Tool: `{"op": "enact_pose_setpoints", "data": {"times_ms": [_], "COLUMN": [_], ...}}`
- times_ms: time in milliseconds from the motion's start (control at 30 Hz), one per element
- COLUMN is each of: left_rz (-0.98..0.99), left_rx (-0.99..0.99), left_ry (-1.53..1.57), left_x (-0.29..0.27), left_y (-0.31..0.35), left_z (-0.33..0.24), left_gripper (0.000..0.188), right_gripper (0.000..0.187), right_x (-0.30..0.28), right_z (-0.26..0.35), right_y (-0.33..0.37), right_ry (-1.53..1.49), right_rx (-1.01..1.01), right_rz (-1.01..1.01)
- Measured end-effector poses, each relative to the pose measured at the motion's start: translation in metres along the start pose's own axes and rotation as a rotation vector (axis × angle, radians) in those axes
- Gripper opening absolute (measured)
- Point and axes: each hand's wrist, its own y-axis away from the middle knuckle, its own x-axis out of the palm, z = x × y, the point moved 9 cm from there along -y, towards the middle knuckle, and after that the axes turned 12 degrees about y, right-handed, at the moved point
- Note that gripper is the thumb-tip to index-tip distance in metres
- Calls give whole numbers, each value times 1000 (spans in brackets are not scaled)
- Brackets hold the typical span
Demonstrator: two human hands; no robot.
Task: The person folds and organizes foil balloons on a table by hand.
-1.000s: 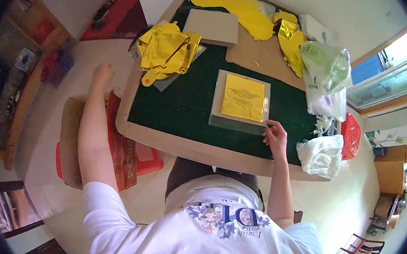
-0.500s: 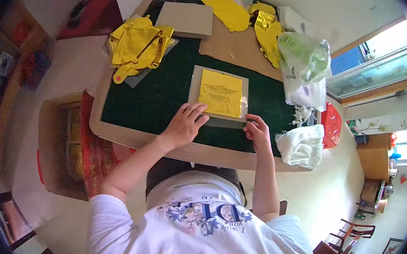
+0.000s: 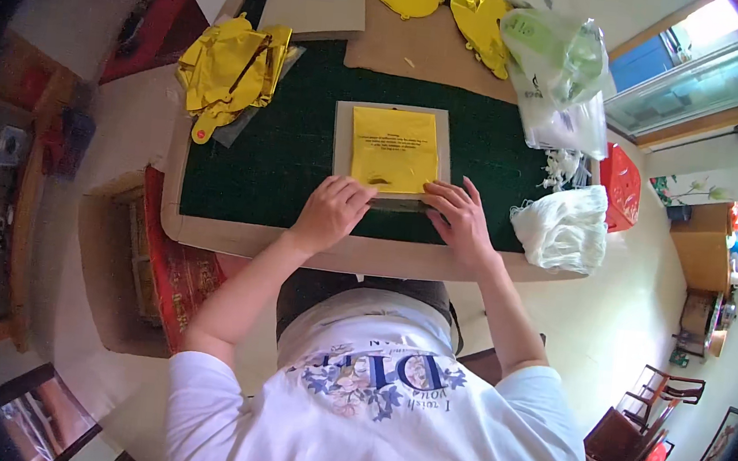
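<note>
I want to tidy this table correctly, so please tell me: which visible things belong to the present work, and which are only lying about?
Seemingly in use:
flat yellow foil packet, at the left hand and right hand
pale backing beneath it

Probably lying about:
yellow foil pile
grey board
plastic bags
white bundle

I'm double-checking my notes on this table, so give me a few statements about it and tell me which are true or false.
1. The left hand and right hand are at the yellow packet's near edge. True.
2. The foil pile is left of the packet. True.
3. The plastic bag is farther from the person than the white bundle. True.
4. The white bundle is left of the packet. False: it is to the right.
5. The right hand is holding the plastic bag. False: it is at the packet.
6. The tablecloth is red. False: the tablecloth is dark green.
</note>
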Motion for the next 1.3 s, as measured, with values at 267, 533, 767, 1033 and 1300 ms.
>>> {"op": "enact_pose_setpoints", "data": {"times_ms": [267,533,767,1033,1300], "left_rz": [29,108,198,218,167], "left_rx": [-105,-259,-347,-337,-272], "left_ry": [92,196,209,176,67], "left_x": [2,6,15,22,21], "left_y": [-10,-26,-29,-28,-30], "left_z": [17,34,45,46,38], "left_gripper": [9,6,7,9,12], "right_gripper": [15,12,13,14,12], "right_x": [1,6,11,15,16], "right_z": [-17,-27,-31,-33,-31], "right_y": [-7,-12,-14,-15,-17], "right_ry": [-196,-286,-316,-300,-252], "right_rx": [65,149,173,192,184], "right_rz": [-157,-228,-233,-247,-262]}}
